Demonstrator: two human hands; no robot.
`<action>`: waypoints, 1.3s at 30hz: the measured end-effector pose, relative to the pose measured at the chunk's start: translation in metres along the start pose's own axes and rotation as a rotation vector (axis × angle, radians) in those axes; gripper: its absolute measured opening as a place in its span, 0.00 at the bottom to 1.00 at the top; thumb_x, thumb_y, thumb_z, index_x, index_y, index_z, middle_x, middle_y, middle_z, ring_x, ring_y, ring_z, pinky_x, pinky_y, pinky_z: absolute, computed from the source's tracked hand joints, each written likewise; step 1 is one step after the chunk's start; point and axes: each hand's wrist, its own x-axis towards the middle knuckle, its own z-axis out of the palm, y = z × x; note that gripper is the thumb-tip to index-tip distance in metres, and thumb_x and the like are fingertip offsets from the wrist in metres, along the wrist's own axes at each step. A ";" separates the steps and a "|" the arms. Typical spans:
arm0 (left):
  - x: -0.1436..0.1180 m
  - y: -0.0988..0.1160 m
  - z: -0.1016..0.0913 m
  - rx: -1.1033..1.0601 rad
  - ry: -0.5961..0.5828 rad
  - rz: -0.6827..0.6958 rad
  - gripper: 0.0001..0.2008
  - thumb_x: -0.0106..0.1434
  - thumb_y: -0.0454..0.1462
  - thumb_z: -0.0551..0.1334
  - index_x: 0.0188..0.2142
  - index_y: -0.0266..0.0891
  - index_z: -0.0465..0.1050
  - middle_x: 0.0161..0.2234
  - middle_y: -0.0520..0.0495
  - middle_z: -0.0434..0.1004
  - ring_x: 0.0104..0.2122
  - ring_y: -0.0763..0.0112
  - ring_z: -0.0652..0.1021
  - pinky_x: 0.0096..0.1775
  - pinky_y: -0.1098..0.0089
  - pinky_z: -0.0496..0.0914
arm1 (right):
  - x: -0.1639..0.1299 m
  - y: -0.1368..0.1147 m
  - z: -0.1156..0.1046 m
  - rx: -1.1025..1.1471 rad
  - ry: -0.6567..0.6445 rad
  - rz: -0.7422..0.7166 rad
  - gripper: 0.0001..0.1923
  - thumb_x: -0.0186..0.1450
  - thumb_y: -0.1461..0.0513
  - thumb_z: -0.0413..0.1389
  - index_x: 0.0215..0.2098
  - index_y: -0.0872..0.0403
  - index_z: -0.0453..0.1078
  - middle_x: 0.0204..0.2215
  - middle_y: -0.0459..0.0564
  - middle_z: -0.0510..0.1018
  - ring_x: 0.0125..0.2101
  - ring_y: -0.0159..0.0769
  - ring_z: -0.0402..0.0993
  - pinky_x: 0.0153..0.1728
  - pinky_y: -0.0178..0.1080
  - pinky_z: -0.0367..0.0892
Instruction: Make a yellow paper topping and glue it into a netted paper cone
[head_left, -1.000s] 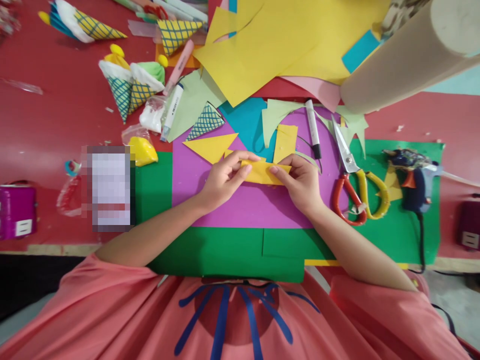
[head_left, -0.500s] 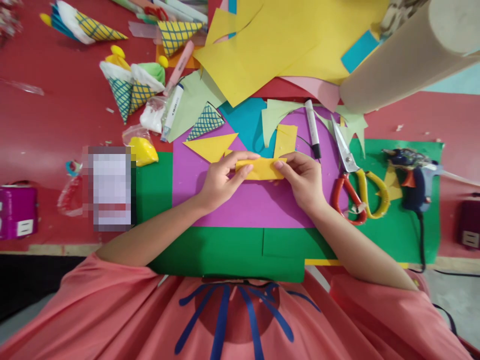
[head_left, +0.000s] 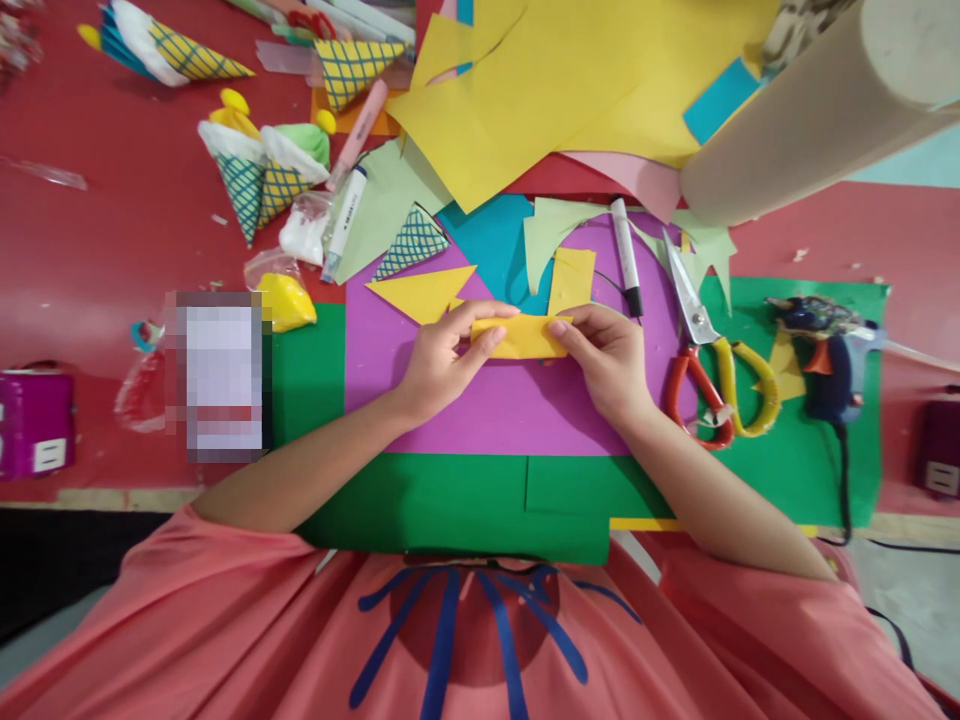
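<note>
Fingers of both hands pinch a small folded strip of yellow paper (head_left: 521, 338) over the purple foam sheet (head_left: 495, 410): left hand (head_left: 442, 362) closed on its left end, right hand (head_left: 607, 362) on its right, long axis running hand to hand.

1. One view only, from a camera worn on the person's head; it looks forward and steeply down onto the red tabletop (head_left: 112, 250).
2. It sits close; the person's coral shirt (head_left: 225, 620) fills the lower edge.
</note>
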 end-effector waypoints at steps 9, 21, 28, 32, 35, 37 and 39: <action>0.000 0.000 -0.001 -0.013 -0.022 0.011 0.13 0.68 0.43 0.59 0.49 0.44 0.76 0.44 0.48 0.83 0.30 0.79 0.79 0.31 0.77 0.72 | 0.000 -0.001 0.000 0.007 -0.016 -0.001 0.14 0.57 0.51 0.66 0.27 0.52 0.74 0.22 0.42 0.76 0.21 0.28 0.72 0.23 0.33 0.71; 0.000 -0.004 0.001 -0.002 -0.044 -0.011 0.14 0.67 0.45 0.60 0.48 0.42 0.75 0.47 0.47 0.82 0.44 0.70 0.81 0.42 0.73 0.77 | 0.000 0.000 -0.001 -0.006 -0.005 -0.016 0.14 0.58 0.51 0.66 0.27 0.51 0.74 0.22 0.42 0.76 0.22 0.29 0.73 0.23 0.34 0.71; 0.000 -0.001 0.001 -0.109 -0.042 -0.066 0.16 0.67 0.45 0.60 0.51 0.42 0.72 0.50 0.45 0.79 0.40 0.71 0.82 0.36 0.75 0.77 | 0.000 0.000 -0.001 -0.006 0.003 -0.031 0.12 0.59 0.52 0.65 0.27 0.51 0.74 0.22 0.42 0.75 0.22 0.28 0.72 0.23 0.33 0.71; 0.001 0.002 0.000 -0.153 -0.032 -0.075 0.15 0.67 0.44 0.61 0.51 0.43 0.72 0.50 0.45 0.79 0.39 0.72 0.82 0.32 0.77 0.75 | -0.001 0.000 -0.001 -0.014 0.004 -0.023 0.13 0.59 0.52 0.65 0.28 0.51 0.74 0.23 0.42 0.75 0.22 0.28 0.72 0.23 0.34 0.71; 0.001 0.001 0.001 -0.130 -0.030 -0.081 0.16 0.67 0.46 0.61 0.51 0.42 0.73 0.49 0.44 0.80 0.36 0.73 0.81 0.29 0.77 0.73 | -0.001 0.000 -0.001 0.000 0.005 -0.019 0.13 0.58 0.51 0.66 0.28 0.52 0.74 0.23 0.42 0.75 0.22 0.28 0.72 0.23 0.34 0.71; 0.001 0.001 0.000 -0.112 -0.027 -0.069 0.16 0.67 0.46 0.60 0.50 0.42 0.74 0.46 0.45 0.81 0.31 0.77 0.79 0.27 0.77 0.70 | -0.001 0.000 -0.001 0.010 0.005 -0.022 0.13 0.58 0.52 0.66 0.27 0.52 0.74 0.23 0.42 0.75 0.21 0.28 0.72 0.23 0.34 0.71; 0.002 0.000 -0.001 -0.103 -0.026 -0.050 0.14 0.68 0.45 0.60 0.48 0.43 0.76 0.40 0.47 0.82 0.24 0.80 0.74 0.24 0.77 0.67 | -0.001 0.000 0.000 0.016 -0.002 -0.034 0.12 0.59 0.53 0.65 0.27 0.52 0.73 0.23 0.42 0.75 0.21 0.28 0.72 0.23 0.33 0.70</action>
